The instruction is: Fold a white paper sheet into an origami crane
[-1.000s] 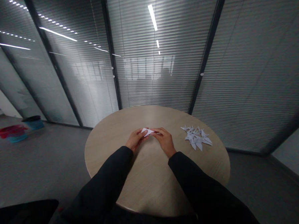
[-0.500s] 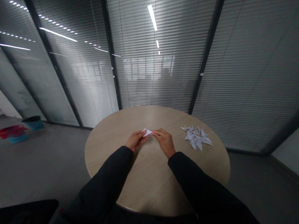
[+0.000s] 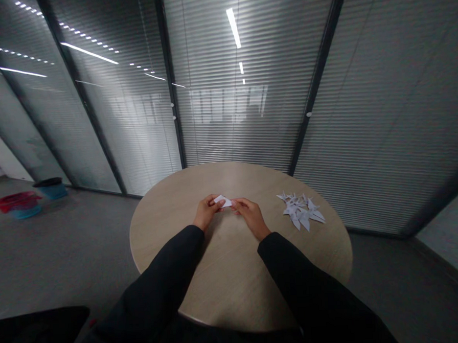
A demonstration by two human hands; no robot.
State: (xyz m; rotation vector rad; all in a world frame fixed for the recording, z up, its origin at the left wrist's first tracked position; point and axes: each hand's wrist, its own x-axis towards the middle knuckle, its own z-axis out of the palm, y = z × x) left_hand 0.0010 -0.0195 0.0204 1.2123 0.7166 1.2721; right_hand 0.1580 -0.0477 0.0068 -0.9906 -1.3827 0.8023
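A small folded white paper [image 3: 223,200] is held between my two hands above the middle of the round wooden table [image 3: 235,289]. My left hand [image 3: 207,211] grips its left side, with the thumb on top. At its right end, the fingers of my right hand [image 3: 249,213] pinch the edge. Several folded white paper pieces [image 3: 300,209] with pointed ends lie in a pile on the table, to the right of my right hand.
Behind the table stands a glass partition with blinds [image 3: 227,130] and dark frames. On the floor at the far left are a blue bin with a red liner [image 3: 23,205] and a blue bin with a dark liner [image 3: 52,190]. A black object [image 3: 34,335] is at the lower left.
The paper has turned slightly and moved a little to the left. The fingers of both hands have shifted on it. The pile has stayed where it was.
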